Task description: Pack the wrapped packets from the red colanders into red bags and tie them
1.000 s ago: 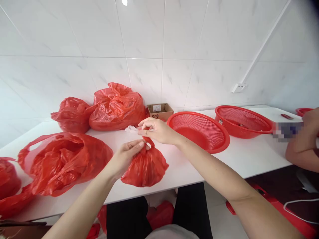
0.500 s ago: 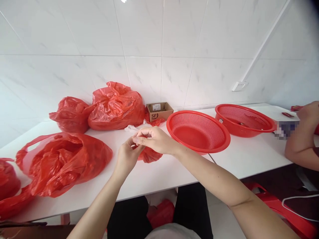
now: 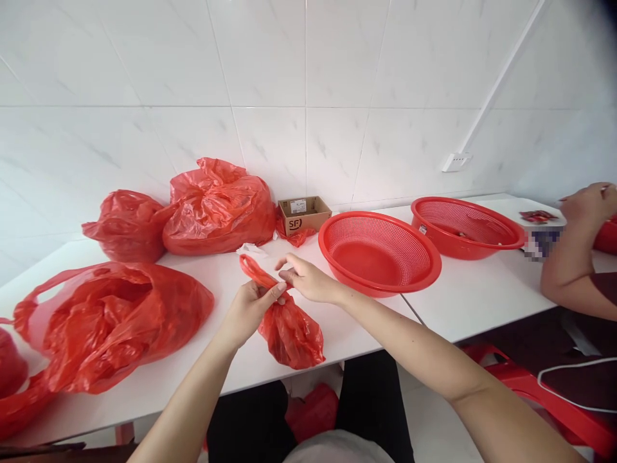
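A small red plastic bag (image 3: pixel 294 331) hangs with its crumpled, filled lower part at the front of the table. My left hand (image 3: pixel 250 308) is closed round its twisted neck, thumb on top, and a loop of the bag sticks up beyond the fingers. Close beside the neck, my right hand (image 3: pixel 308 278) has its fingers bent and appears to pinch a bit of the same red plastic; its fingertips are partly hidden. What the bag contains cannot be made out.
A large open red bag (image 3: pixel 183 296) lies at left, with tied red bags (image 3: pixel 222 206) behind. A cardboard box (image 3: pixel 303 222) stands by the wall. Two red baskets (image 3: pixel 376 283) (image 3: pixel 470 247) occupy the right side. Another person's arm (image 3: pixel 571 257) rests at far right.
My hands have moved slightly apart, and the small bag has come nearer to me, its neck and body now showing. The other person's hand has shifted a little.
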The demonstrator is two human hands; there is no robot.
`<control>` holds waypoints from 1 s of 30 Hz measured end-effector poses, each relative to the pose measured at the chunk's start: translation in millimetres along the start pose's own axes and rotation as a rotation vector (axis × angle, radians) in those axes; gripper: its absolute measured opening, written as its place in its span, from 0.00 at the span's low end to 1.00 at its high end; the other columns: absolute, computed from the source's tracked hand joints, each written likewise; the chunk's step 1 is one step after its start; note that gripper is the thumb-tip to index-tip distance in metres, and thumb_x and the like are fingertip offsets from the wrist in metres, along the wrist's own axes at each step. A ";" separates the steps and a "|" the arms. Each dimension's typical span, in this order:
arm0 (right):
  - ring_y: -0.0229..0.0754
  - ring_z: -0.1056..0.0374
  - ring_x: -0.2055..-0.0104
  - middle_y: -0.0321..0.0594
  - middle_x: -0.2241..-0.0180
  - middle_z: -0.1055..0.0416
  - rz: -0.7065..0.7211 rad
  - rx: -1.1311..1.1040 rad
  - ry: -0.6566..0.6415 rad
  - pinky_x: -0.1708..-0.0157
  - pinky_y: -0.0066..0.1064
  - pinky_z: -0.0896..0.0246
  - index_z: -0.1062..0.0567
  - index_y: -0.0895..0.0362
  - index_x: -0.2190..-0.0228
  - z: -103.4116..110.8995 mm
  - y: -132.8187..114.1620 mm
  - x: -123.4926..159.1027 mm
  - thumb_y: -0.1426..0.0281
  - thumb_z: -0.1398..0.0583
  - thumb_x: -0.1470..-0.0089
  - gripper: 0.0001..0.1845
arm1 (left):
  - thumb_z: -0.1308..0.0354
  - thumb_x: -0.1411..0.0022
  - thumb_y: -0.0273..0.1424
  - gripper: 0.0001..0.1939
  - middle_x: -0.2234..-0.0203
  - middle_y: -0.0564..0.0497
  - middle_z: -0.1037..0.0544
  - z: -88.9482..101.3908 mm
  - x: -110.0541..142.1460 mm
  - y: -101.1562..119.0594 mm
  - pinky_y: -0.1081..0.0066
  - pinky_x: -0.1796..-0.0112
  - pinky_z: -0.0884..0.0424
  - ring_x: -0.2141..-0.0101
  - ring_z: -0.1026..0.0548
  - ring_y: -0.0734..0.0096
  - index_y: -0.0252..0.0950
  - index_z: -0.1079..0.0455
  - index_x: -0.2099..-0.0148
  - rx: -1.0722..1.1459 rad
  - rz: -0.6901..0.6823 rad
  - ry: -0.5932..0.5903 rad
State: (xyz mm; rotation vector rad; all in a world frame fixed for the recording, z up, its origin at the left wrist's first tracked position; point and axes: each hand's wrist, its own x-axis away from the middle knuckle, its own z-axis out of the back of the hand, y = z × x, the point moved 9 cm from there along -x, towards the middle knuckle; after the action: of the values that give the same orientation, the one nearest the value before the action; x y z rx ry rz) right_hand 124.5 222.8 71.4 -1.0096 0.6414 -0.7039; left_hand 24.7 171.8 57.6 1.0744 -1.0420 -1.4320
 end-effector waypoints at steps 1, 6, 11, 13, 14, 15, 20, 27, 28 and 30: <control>0.35 0.39 0.75 0.28 0.78 0.38 0.006 0.004 0.076 0.71 0.29 0.43 0.35 0.53 0.60 7.7 -2.7 3.9 0.67 0.47 0.38 0.04 | 0.38 0.42 0.42 0.16 0.73 0.50 0.25 -1.6 1.0 0.1 0.69 0.63 0.35 0.69 0.28 0.67 0.35 0.28 0.74 0.002 -0.002 -0.016; 0.35 0.50 0.81 0.23 0.83 0.49 0.079 -0.008 0.249 0.77 0.28 0.53 0.38 0.50 0.60 19.4 -30.6 36.6 0.65 0.46 0.39 0.06 | 0.38 0.41 0.41 0.16 0.70 0.50 0.25 -4.3 7.7 -1.0 0.67 0.60 0.33 0.64 0.25 0.63 0.37 0.36 0.73 0.081 0.023 -0.055; 0.35 0.52 0.82 0.22 0.83 0.51 0.032 0.034 0.277 0.76 0.28 0.52 0.36 0.51 0.59 1.4 -15.0 62.4 0.68 0.46 0.42 0.08 | 0.35 0.43 0.39 0.20 0.71 0.50 0.22 -6.7 11.2 -5.1 0.63 0.60 0.30 0.66 0.23 0.64 0.39 0.45 0.73 0.267 0.034 -0.078; 0.34 0.50 0.81 0.22 0.83 0.50 0.018 0.018 0.271 0.75 0.28 0.50 0.36 0.51 0.59 -3.0 -5.1 65.6 0.68 0.45 0.43 0.09 | 0.35 0.44 0.37 0.20 0.66 0.47 0.20 -9.4 11.9 -4.4 0.60 0.58 0.28 0.64 0.22 0.63 0.38 0.44 0.73 0.287 -0.001 -0.075; 0.34 0.49 0.81 0.22 0.83 0.49 0.013 0.008 0.262 0.75 0.28 0.49 0.35 0.51 0.58 -3.8 -1.3 65.9 0.68 0.45 0.44 0.10 | 0.35 0.44 0.36 0.19 0.64 0.46 0.20 -9.9 12.4 -3.7 0.60 0.57 0.28 0.63 0.22 0.62 0.38 0.44 0.74 0.277 -0.023 -0.062; 0.34 0.47 0.80 0.23 0.82 0.48 0.012 0.003 0.249 0.73 0.28 0.47 0.35 0.52 0.56 -3.8 1.5 65.7 0.68 0.44 0.44 0.12 | 0.35 0.43 0.36 0.19 0.63 0.46 0.21 -10.1 13.0 -2.7 0.61 0.58 0.28 0.62 0.22 0.62 0.38 0.44 0.74 0.254 -0.046 -0.044; 0.36 0.39 0.71 0.31 0.73 0.36 0.035 0.059 0.157 0.68 0.29 0.42 0.27 0.53 0.59 -2.2 6.3 63.9 0.73 0.43 0.50 0.15 | 0.36 0.43 0.33 0.18 0.67 0.48 0.23 -15.7 19.2 2.2 0.67 0.64 0.28 0.65 0.24 0.66 0.38 0.44 0.74 0.085 -0.127 -0.036; 0.37 0.42 0.75 0.32 0.77 0.38 0.100 0.309 0.346 0.73 0.29 0.46 0.39 0.54 0.78 -20.3 3.8 77.4 0.77 0.44 0.57 0.09 | 0.40 0.43 0.27 0.13 0.69 0.52 0.25 -6.6 34.9 8.9 0.68 0.66 0.33 0.69 0.28 0.69 0.40 0.43 0.72 -0.248 -0.345 0.156; 0.37 0.42 0.75 0.33 0.77 0.38 0.126 0.371 0.381 0.73 0.30 0.46 0.41 0.53 0.78 -24.5 -0.1 81.0 0.78 0.44 0.57 0.09 | 0.40 0.43 0.27 0.11 0.69 0.52 0.25 -6.1 37.8 9.4 0.68 0.66 0.33 0.68 0.27 0.68 0.40 0.41 0.71 -0.282 -0.379 0.184; 0.38 0.42 0.74 0.34 0.76 0.37 0.182 0.450 0.401 0.71 0.31 0.46 0.40 0.54 0.77 -31.9 -8.5 86.4 0.78 0.45 0.56 0.09 | 0.41 0.42 0.26 0.06 0.68 0.52 0.24 -5.8 42.4 8.9 0.68 0.65 0.32 0.67 0.26 0.68 0.41 0.36 0.67 -0.330 -0.431 0.226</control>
State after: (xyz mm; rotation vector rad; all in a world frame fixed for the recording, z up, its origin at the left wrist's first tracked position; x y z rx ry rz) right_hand 151.6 136.2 53.4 -0.3898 0.8621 -0.8497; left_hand 28.8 128.5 61.2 1.2240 -0.4049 -1.7017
